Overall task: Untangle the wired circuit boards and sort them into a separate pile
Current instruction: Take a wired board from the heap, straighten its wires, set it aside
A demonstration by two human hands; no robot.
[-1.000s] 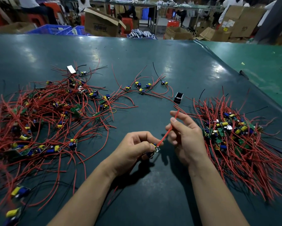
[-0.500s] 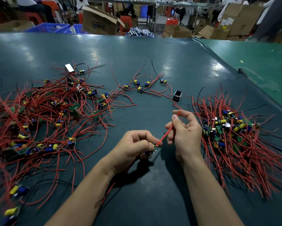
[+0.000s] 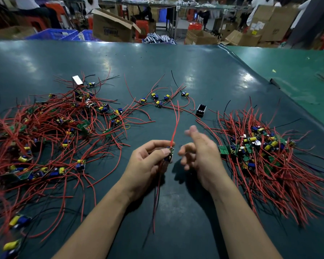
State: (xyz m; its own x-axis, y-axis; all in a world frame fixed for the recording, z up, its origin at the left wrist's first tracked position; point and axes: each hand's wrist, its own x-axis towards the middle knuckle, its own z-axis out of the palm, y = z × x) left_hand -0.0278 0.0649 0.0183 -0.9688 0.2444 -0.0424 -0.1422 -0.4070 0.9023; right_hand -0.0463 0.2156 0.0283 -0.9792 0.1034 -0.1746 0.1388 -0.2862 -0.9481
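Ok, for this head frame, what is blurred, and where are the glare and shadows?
Head view: the right hand is motion-smeared, its fingers doubled, while the left hand gripping the circuit board stays fairly sharp; overhead lights glare in pale patches on the dark table mat; both hands cast soft shadows toward the camera; wide-angle distortion bows the table's far edge.

Left hand point(image 3: 148, 161) pinches one circuit board point(image 3: 170, 155), red wires point(image 3: 175, 128) rising. Right hand point(image 3: 200, 154) beside it, fingers loose, blurred. Tangled heap point(image 3: 45, 131) left, sorted pile point(image 3: 266, 156) right on bench point(image 3: 176, 68).
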